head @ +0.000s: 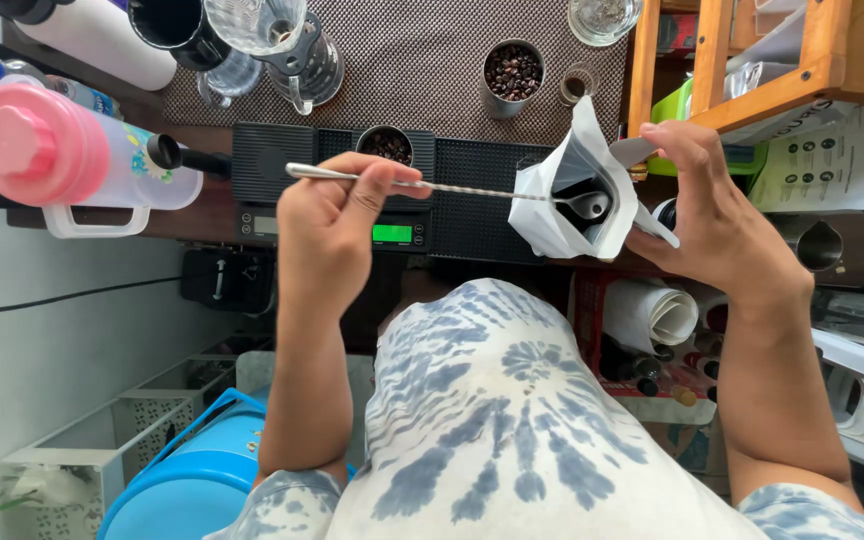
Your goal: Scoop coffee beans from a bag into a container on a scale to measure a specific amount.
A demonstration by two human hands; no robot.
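Observation:
My left hand (330,225) pinches the handle of a long thin metal spoon (422,184), held level. The spoon's bowl sits inside the open mouth of a white pouch (557,215). My right hand (717,215) grips that pouch by its right side and keeps it tilted open. Just behind the spoon, a small dark cup of coffee beans (385,146) stands on a black digital scale (342,190) with a green lit display. A metal cup of coffee beans (513,72) rests farther back on a woven mat.
A pink-lidded clear jug (62,150) lies at the left. Glass vessels (282,45) and a black mug stand at the back. A wooden frame (772,60) rises at the right above paper rolls (652,315). A blue bin (197,475) is at the lower left.

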